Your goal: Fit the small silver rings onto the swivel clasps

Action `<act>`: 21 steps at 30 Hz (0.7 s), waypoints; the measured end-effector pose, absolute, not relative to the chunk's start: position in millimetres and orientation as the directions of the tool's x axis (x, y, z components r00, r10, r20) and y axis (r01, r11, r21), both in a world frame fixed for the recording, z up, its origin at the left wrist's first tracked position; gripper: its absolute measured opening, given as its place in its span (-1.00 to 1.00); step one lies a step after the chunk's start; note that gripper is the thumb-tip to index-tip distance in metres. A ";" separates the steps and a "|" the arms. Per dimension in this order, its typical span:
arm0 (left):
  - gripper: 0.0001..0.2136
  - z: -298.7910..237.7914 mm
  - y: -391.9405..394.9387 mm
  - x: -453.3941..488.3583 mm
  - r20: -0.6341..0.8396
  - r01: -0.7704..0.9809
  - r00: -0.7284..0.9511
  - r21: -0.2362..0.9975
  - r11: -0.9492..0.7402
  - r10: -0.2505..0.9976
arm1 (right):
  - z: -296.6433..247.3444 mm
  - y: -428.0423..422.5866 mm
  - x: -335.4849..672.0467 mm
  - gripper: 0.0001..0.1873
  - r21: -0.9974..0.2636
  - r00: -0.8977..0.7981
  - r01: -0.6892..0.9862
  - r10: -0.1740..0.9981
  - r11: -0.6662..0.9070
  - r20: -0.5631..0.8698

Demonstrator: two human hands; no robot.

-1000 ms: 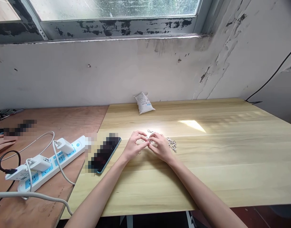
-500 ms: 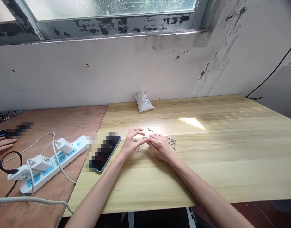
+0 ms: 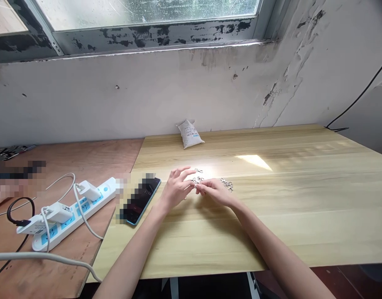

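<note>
Small silver metal rings and clasps (image 3: 197, 180) lie in a loose cluster between my hands on the pale wooden table (image 3: 272, 224). My left hand (image 3: 177, 187) is raised with its fingers spread, and its thumb is close to the cluster. My right hand (image 3: 214, 192) has its fingertips drawn together at the cluster's near edge, and any small piece between them is hidden. A second heap of silver clasps (image 3: 226, 185) lies just beyond my right hand. A small ring (image 3: 185, 198) shows partly under my left palm.
A smartphone (image 3: 140, 200) lies left of my hands, partly blurred. A white sachet (image 3: 189, 133) stands against the wall. On the lower plywood table (image 3: 85, 160) to the left sit a white power strip (image 3: 74, 216) with chargers and cables, and a blurred hand (image 3: 4, 191).
My left hand has lifted and spread its fingers, moving apart from my right hand. My right fingertips have drawn together at the cluster. The ring near my left hand is now mostly covered.
</note>
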State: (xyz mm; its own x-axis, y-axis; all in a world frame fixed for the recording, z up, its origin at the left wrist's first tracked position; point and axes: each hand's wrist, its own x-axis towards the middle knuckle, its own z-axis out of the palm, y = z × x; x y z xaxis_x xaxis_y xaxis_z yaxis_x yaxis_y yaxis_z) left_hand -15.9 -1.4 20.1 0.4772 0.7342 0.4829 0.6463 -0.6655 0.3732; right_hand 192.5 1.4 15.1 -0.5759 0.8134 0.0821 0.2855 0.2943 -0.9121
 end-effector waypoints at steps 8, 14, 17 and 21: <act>-0.90 18.9 7.7 -53.3 0.319 0.744 0.439 0.395 -0.539 0.840 | -3.5 22.5 187.3 -0.56 -0.715 -0.367 0.564 0.901 0.412 0.230; -0.84 14.3 7.8 -57.7 0.252 0.719 0.479 0.437 -0.541 0.841 | 10.8 24.4 225.2 -0.59 -0.620 -0.271 0.678 0.918 0.396 0.289; -0.84 10.6 8.0 -51.1 0.230 0.728 0.494 0.418 -0.544 0.838 | 18.8 17.7 254.6 -0.66 -0.496 -0.275 0.789 0.930 0.364 0.245; -0.86 7.0 10.1 -47.6 0.216 0.739 0.501 0.396 -0.544 0.838 | 16.7 7.3 269.2 -0.67 -0.292 -0.296 0.894 0.937 0.340 0.186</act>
State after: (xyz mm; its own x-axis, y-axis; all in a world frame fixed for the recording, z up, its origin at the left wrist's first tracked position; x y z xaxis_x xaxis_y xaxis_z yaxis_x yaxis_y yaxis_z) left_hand -47.6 10.1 7.0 0.5011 0.8380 0.2162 0.7395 -0.5444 0.3960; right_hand 269.2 7.3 16.7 -0.2960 0.9369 0.1859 0.8937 0.3403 -0.2924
